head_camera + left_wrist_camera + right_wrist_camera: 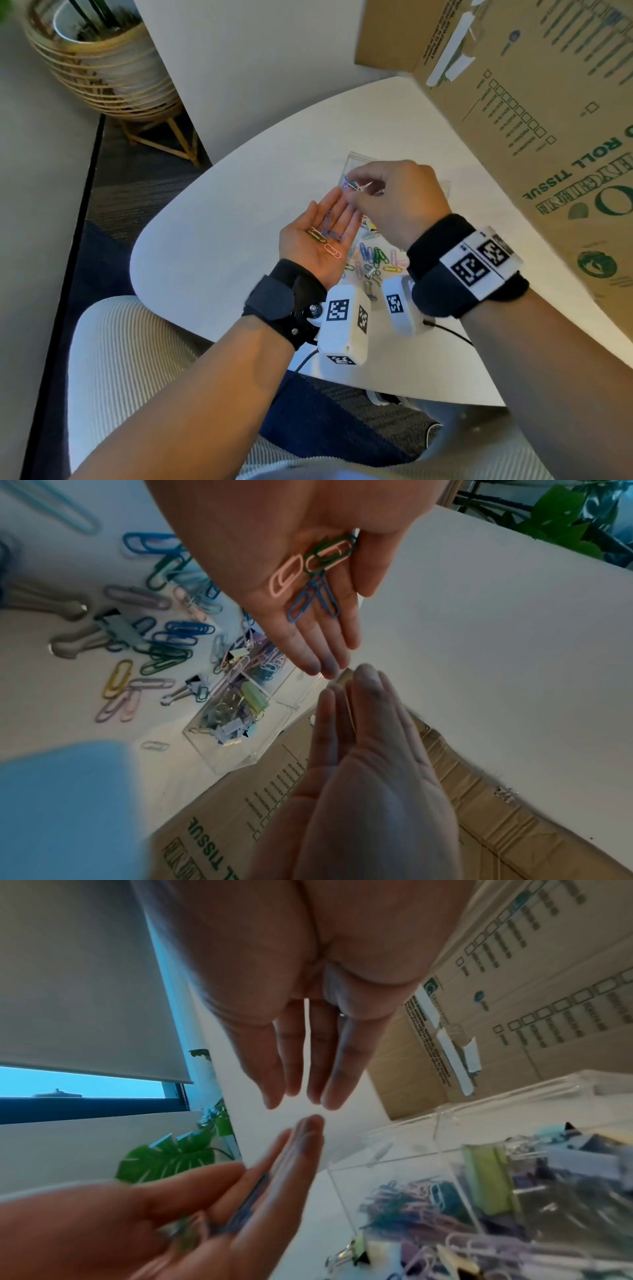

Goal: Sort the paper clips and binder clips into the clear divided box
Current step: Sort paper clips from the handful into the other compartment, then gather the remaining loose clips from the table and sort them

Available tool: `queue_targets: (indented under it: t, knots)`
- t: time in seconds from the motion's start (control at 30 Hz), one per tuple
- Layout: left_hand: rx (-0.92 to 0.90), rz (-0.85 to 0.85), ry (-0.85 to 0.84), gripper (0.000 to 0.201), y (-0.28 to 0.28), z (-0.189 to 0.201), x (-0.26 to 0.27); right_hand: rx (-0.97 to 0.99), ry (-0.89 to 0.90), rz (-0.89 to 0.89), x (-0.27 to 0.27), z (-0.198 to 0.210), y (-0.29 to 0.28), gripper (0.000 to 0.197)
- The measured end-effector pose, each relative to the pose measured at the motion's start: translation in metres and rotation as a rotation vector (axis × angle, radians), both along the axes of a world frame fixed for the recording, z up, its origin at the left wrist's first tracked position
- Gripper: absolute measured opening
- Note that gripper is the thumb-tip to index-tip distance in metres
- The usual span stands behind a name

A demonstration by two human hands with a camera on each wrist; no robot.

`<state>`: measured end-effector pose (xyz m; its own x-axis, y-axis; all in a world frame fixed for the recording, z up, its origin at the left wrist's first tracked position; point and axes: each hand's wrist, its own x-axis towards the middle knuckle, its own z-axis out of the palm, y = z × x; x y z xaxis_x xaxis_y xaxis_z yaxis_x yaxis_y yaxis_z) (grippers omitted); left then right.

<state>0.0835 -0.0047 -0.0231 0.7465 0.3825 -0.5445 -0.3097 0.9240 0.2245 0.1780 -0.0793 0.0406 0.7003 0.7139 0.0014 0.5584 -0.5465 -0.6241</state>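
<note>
- Head view: the left hand [320,240] lies palm up with fingers straight, and a small heap of paper clips [327,233] in blue, green and pink rests on the palm. The right hand [394,202] hovers just beyond the left fingertips, over the clear divided box [356,162], its thumb and fingers pinched around a few clips [352,185]. Below both hands, near the wrists, loose paper clips [373,258] and some binder clips [371,274] lie scattered on the white bench [239,205]. A cardboard carton [534,102] stands to the right of the right hand.
- Left wrist view: the flat left palm carries pink, green and blue clips. The clear divided box sits to the side of the fingers, one compartment packed with binder clips [236,718], another with paper clips. The right hand's fingers come close to the left fingertips; from here I cannot tell what they hold.
- Right wrist view: the right fingers point down at the left fingertips, nearly touching. The box is beside them, pastel paper clips in its near compartment and binder clips in the next.
</note>
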Motion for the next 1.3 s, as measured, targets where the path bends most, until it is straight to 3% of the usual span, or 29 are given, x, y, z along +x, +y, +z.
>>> queue_targets:
  t: [0.2,0.27,0.37,0.53,0.7,0.83,0.97,1.07,1.13,1.23,1.3]
  knots:
    - [0.037,-0.024,-0.013,0.037,-0.003,0.007,0.003,0.102,0.070,-0.027,-0.018,0.003,-0.020,0.008]
    - [0.029,-0.019,-0.031,0.038,-0.004,0.011,0.004,0.044,0.073,0.024,-0.028,0.003,-0.023,0.006]
    - [0.023,-0.037,-0.063,0.038,-0.008,0.016,0.006,-0.125,0.003,0.105,-0.037,0.000,-0.023,0.021]
    - [0.028,-0.029,-0.080,0.039,-0.010,0.021,0.008,-0.248,-0.098,0.186,-0.037,0.005,-0.015,0.014]
    - [0.003,-0.009,-0.067,0.039,-0.009,0.023,0.008,-0.164,-0.050,0.133,-0.032,0.010,-0.013,0.019]
    - [-0.033,-0.005,-0.081,0.040,-0.012,0.023,0.006,0.024,0.060,0.065,-0.029,0.011,-0.011,0.016]
    - [-0.040,-0.012,-0.078,0.043,-0.016,0.019,0.008,-0.153,-0.075,0.170,-0.027,0.008,-0.009,0.029]
    - [-0.042,-0.050,-0.040,0.041,-0.021,0.016,0.010,-0.261,-0.059,0.182,-0.027,0.007,-0.006,0.009]
    - [-0.044,-0.064,-0.035,0.044,-0.022,0.013,0.011,-0.305,-0.087,0.192,-0.027,0.005,-0.006,0.027]
    - [-0.002,-0.081,-0.047,0.048,-0.021,0.008,0.012,-0.327,-0.124,0.182,-0.025,0.002,-0.006,0.013]
    - [0.030,-0.084,-0.052,0.049,-0.022,0.008,0.013,-0.312,-0.129,0.144,-0.021,0.001,-0.006,0.015]
